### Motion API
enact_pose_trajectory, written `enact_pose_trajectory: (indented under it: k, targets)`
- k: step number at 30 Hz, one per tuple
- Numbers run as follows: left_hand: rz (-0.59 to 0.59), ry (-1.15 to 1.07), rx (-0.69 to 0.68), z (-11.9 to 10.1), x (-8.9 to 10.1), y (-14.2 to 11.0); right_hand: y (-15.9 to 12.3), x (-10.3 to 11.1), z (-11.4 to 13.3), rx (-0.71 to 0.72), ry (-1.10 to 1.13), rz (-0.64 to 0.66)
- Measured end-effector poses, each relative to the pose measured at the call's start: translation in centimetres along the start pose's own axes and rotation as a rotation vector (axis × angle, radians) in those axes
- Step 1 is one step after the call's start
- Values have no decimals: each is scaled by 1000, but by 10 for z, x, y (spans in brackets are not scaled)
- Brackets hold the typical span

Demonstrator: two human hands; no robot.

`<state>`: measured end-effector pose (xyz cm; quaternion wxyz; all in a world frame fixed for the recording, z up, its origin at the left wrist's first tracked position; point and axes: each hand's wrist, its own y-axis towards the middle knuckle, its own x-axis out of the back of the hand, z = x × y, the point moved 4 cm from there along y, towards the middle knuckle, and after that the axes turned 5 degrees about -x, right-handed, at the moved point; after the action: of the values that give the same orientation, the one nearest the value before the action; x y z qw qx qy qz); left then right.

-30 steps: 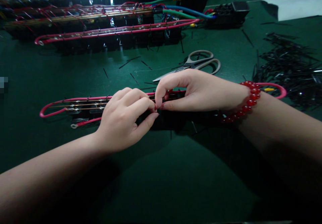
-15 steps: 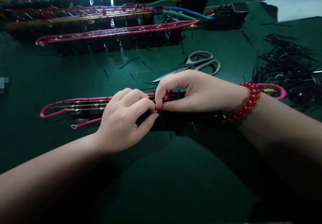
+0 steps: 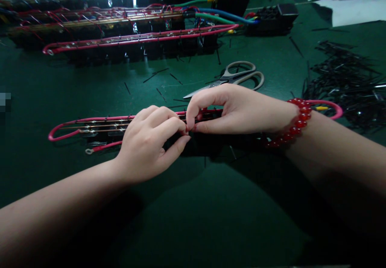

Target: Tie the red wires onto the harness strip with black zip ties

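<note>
A long black assembly with pink wire (image 3: 90,129) running along it lies across the green table (image 3: 193,219). My left hand (image 3: 147,143) and my right hand (image 3: 238,109) meet over its middle. Both are closed in a pinch, fingertips touching at the same spot on the assembly. What the fingertips grip is too small to make out; it may be a thin black tie. A red bead bracelet (image 3: 297,119) sits on my right wrist. The pink wire's loop shows past that wrist at the right end.
Scissors (image 3: 235,77) lie just beyond my right hand. Several similar wired assemblies (image 3: 135,39) are lined up at the back. A heap of black ties (image 3: 346,83) is at the right, with loose ones scattered about. White sheets lie at the far right.
</note>
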<state>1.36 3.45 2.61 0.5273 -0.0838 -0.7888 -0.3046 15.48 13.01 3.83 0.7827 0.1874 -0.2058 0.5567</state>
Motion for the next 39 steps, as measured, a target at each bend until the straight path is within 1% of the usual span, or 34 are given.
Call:
enact_pose_trajectory:
  k: [17, 39]
  targets:
    - [-1, 10, 22, -1, 0, 0, 0, 1, -1, -11, -18, 4]
    - [-8, 4, 2, -1, 0, 0, 0, 1, 0, -19, -10, 5]
